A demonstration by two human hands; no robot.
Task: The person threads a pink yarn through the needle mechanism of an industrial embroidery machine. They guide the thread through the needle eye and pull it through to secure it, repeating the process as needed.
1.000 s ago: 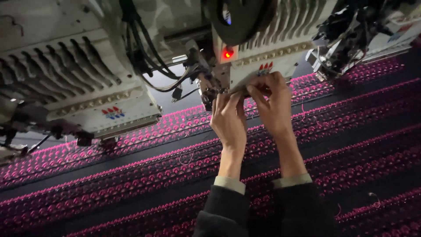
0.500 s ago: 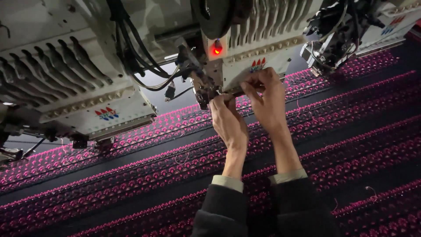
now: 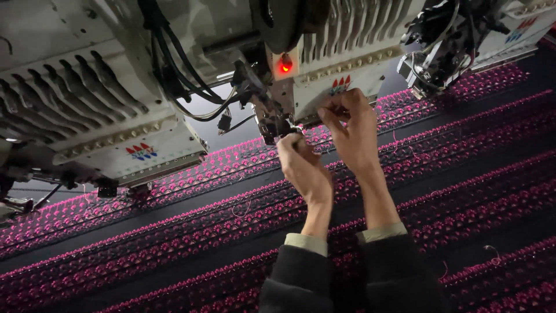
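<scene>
Both hands work at the embroidery head (image 3: 324, 87) above the dark fabric (image 3: 452, 191): left hand (image 3: 304, 165) fingers pinched at the needle area (image 3: 282, 128), right hand (image 3: 350, 124) fingers pinched, seemingly on fine thread. Threading seems under way; steady, precise guiding comes next.

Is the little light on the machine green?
No, the little light on the sewing machine head glows red, just above both hands, left and right.
</scene>
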